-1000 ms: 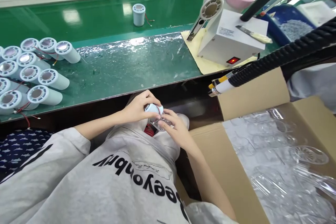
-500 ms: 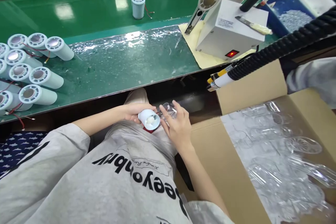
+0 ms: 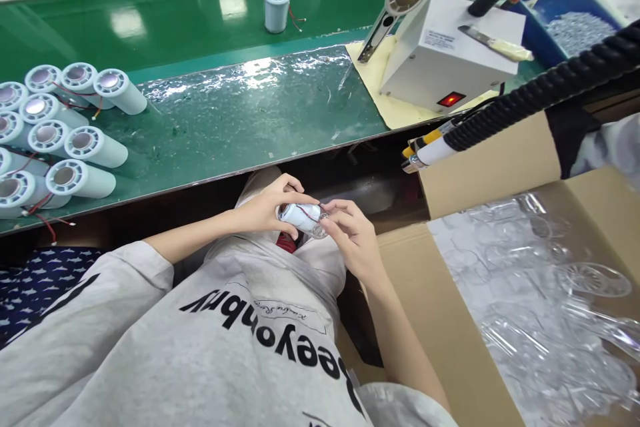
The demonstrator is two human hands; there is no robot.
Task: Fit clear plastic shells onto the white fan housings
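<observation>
Over my lap, my left hand (image 3: 267,209) wraps its fingers and thumb round a light-blue fan cylinder (image 3: 299,215) lying on its side. A thin dark red wire runs along the cylinder. At its right end is a clear plastic shell (image 3: 318,232), pinched by the fingertips of my right hand (image 3: 356,240). The shell and cylinder overlap there; how far one sits inside the other cannot be made out. Several matching cylinders (image 3: 89,179) with red wires lie grouped on the left of the green bench (image 3: 240,113).
An open cardboard box (image 3: 405,280) of clear plastic shells (image 3: 530,307) stands at my right. A white machine (image 3: 450,47) with a lit red switch sits on the bench. A black corrugated hose (image 3: 545,87) crosses above the box. One cylinder (image 3: 277,10) stands farther back.
The cylinder has turned from its open end facing me to lying sideways. My right hand has brought the clear shell against its right end, and my left hand now covers it from above.
</observation>
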